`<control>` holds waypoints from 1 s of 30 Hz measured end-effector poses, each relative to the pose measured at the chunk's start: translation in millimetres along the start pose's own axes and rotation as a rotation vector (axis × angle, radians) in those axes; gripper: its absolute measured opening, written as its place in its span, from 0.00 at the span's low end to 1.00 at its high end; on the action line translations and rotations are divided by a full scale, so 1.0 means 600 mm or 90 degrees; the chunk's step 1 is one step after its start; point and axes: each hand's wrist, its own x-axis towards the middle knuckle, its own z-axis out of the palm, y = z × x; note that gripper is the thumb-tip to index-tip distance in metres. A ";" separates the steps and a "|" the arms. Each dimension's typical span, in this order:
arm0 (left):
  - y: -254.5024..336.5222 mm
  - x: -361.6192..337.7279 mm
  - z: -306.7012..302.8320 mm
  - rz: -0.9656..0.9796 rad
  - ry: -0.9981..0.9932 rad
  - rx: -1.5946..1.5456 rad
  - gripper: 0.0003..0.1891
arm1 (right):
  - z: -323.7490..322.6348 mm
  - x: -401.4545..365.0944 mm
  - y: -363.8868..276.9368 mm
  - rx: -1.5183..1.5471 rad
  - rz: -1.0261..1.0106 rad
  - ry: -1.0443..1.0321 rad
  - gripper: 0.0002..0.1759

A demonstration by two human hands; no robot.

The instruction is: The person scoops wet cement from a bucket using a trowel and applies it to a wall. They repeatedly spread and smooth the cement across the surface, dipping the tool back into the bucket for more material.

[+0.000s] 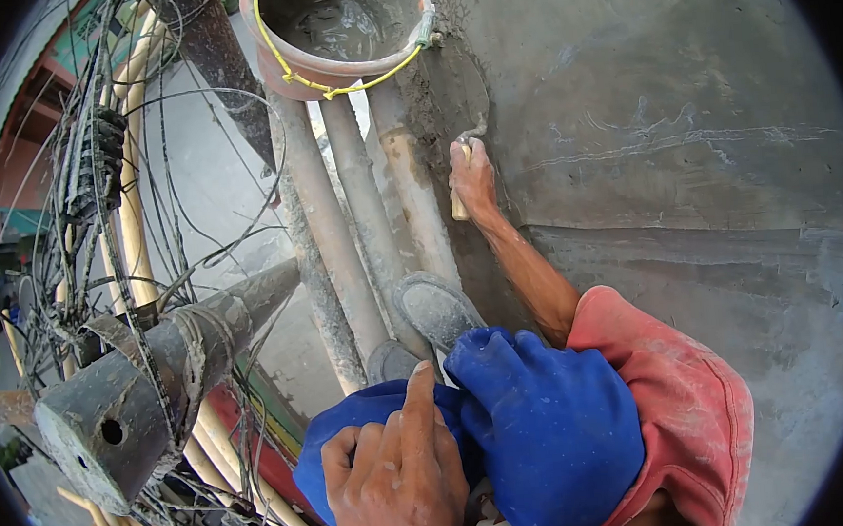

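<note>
My right hand [474,175] is wrapped round the wooden handle of a trowel [459,205], beside the grey plastered wall [667,138]. The trowel's bent metal neck shows above my fist; its blade is hard to make out against wet mortar [441,95]. Closest to that hand is a bucket [284,72] with a yellow cord handle, partly filled with grey mortar [341,19]. Low in the view, in front of my blue trousers, my left hand [398,480] holds nothing. Its index finger points forward while the others are partly curled.
My mortar-stained shoes [434,306] are on several round poles [341,229], with a drop visible between them. To the left, a thick grey beam [147,385] sticks out, wrapped in wire. Tangled black cables [97,168] and bamboo poles [135,215] crowd that side.
</note>
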 end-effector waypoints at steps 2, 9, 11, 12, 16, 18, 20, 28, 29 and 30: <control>0.000 0.001 0.000 0.008 0.003 0.003 0.17 | 0.006 0.022 0.006 0.052 0.027 -0.037 0.19; 0.000 0.000 -0.002 -0.007 -0.006 0.014 0.16 | -0.010 -0.041 -0.029 0.234 0.116 -0.043 0.15; -0.001 -0.004 -0.002 -0.008 0.006 0.005 0.16 | -0.018 -0.068 -0.029 0.219 0.118 -0.037 0.16; -0.002 -0.005 -0.001 -0.005 0.011 -0.004 0.16 | -0.022 -0.076 -0.024 0.219 0.114 -0.040 0.16; -0.002 -0.003 0.000 0.017 0.003 -0.006 0.17 | -0.035 -0.075 -0.033 0.159 0.114 -0.050 0.17; -0.001 0.000 0.003 0.016 0.003 -0.010 0.17 | -0.026 -0.043 -0.015 -0.022 0.058 -0.138 0.22; -0.001 0.002 0.002 0.013 0.006 -0.013 0.17 | -0.019 -0.023 -0.016 -0.063 0.056 -0.158 0.25; 0.007 0.008 0.002 0.000 -0.007 0.022 0.16 | 0.011 0.008 0.015 -0.190 0.090 -0.134 0.24; 0.006 0.009 0.001 -0.002 -0.008 0.025 0.16 | 0.007 0.006 0.007 -0.187 0.091 -0.137 0.24; 0.006 0.009 0.001 -0.002 -0.011 0.023 0.16 | -0.008 -0.001 -0.013 -0.172 0.069 -0.126 0.23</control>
